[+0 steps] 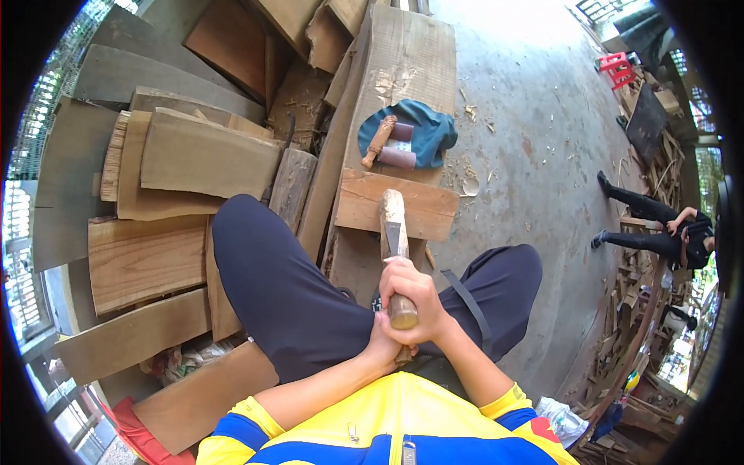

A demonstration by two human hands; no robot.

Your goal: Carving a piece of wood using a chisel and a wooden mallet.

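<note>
My right hand [415, 297] is closed around the round wooden handle of a chisel [396, 236]. Its metal blade points away from me and lies along a pale, partly carved stick of wood [393, 203]. Close to my body, my left hand [382, 346] is closed around what looks like the near end of that stick, its fingers partly hidden under the right hand. The stick's far end reaches over a short plank [356, 203] lying across a long wooden bench [415, 46] between my knees.
On the bench, a teal cloth [434, 133] bears a carved wooden piece [379, 142] and brownish rolls [397, 158]. Boards [209, 155] are stacked at left. Shavings [470, 112] litter the concrete floor [527, 155]. At right are another person [659, 225], a red stool [617, 70] and scrap wood.
</note>
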